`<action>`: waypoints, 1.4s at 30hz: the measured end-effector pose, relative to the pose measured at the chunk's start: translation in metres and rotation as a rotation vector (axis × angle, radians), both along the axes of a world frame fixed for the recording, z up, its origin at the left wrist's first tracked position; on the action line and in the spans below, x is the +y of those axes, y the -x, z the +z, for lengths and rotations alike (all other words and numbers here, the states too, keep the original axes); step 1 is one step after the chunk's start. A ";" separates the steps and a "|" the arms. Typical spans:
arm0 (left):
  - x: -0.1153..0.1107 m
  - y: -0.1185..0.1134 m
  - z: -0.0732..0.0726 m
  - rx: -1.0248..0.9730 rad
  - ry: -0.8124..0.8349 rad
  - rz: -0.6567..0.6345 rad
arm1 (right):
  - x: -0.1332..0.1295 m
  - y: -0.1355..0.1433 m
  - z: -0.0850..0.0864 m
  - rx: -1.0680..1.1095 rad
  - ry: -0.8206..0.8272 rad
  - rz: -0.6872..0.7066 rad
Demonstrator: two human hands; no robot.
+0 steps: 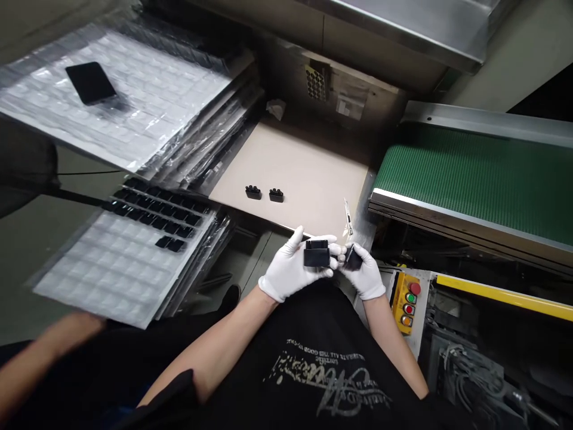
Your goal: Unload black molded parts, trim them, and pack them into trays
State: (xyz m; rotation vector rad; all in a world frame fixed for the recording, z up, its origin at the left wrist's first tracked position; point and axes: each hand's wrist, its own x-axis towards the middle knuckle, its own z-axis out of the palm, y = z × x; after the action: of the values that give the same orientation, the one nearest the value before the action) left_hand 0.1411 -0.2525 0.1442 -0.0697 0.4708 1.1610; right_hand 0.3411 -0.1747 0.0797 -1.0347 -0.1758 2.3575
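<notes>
My left hand (286, 272), in a white glove, holds a black plastic housing (316, 255) across its palm and fingers. The thumb stands out, away from the piece. Close beside it, my right hand (367, 276), also gloved in white, grips a second black plastic piece (353, 258) between thumb and fingers; part of that piece is hidden by the fingers. Just beyond my hands is the beige work board (308, 161). Two small black plastic parts (276, 195) with round knobs on top stand on its left side. Near its right edge lies a slim cutter knife (348, 216).
At left are a stack of clear plastic trays (147, 95) with a black flat piece (91, 82) on top, and a lower tray stack (111, 257) partly filled with black parts. A green conveyor belt (474, 173) and yellow button box (406, 303) are at right. Another person's arm (54, 346) shows lower left.
</notes>
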 end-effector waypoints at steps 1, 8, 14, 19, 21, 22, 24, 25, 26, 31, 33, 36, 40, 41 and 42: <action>0.003 0.004 -0.002 0.000 0.006 -0.010 | -0.002 0.002 0.003 -0.025 -0.021 -0.022; 0.013 0.047 -0.018 -0.059 0.005 0.012 | -0.013 0.040 0.012 -0.138 -0.174 -0.026; 0.004 0.087 -0.041 0.034 0.047 0.117 | -0.012 0.087 0.002 -0.246 -0.291 0.101; -0.001 0.096 -0.071 0.159 0.167 0.201 | -0.020 0.112 -0.004 -0.475 -0.527 0.219; -0.005 0.102 -0.083 0.185 0.196 0.219 | -0.023 0.120 -0.007 -0.486 -0.562 0.284; -0.009 0.107 -0.088 0.206 0.206 0.234 | -0.022 0.125 -0.009 -0.475 -0.560 0.325; -0.023 0.118 -0.097 0.264 0.232 0.287 | -0.019 0.137 -0.014 -0.467 -0.552 0.413; -0.032 0.123 -0.100 0.295 0.246 0.320 | -0.017 0.144 -0.016 -0.461 -0.550 0.454; -0.042 0.127 -0.103 0.324 0.258 0.353 | -0.014 0.152 -0.017 -0.457 -0.563 0.480; -0.075 0.119 -0.101 0.385 0.255 0.401 | -0.007 0.195 -0.002 -0.437 -0.782 0.464; -0.083 0.103 -0.095 0.385 0.219 0.394 | -0.015 0.207 0.012 -0.394 -0.837 0.470; -0.101 0.072 -0.088 0.417 0.164 0.436 | -0.042 0.210 0.029 -0.311 -0.887 0.534; -0.140 0.025 -0.085 0.499 0.207 0.541 | -0.085 0.186 0.028 -0.246 -0.908 0.731; -0.150 0.015 -0.084 0.529 0.226 0.559 | -0.094 0.178 0.024 -0.228 -0.907 0.770; -0.158 0.005 -0.084 0.562 0.244 0.572 | -0.102 0.170 0.019 -0.209 -0.902 0.790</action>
State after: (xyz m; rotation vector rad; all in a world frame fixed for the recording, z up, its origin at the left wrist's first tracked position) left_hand 0.1358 -0.4106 0.0606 -0.0923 1.1423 1.6835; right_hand 0.1713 -0.2765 0.0984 -0.7899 -1.8049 2.2955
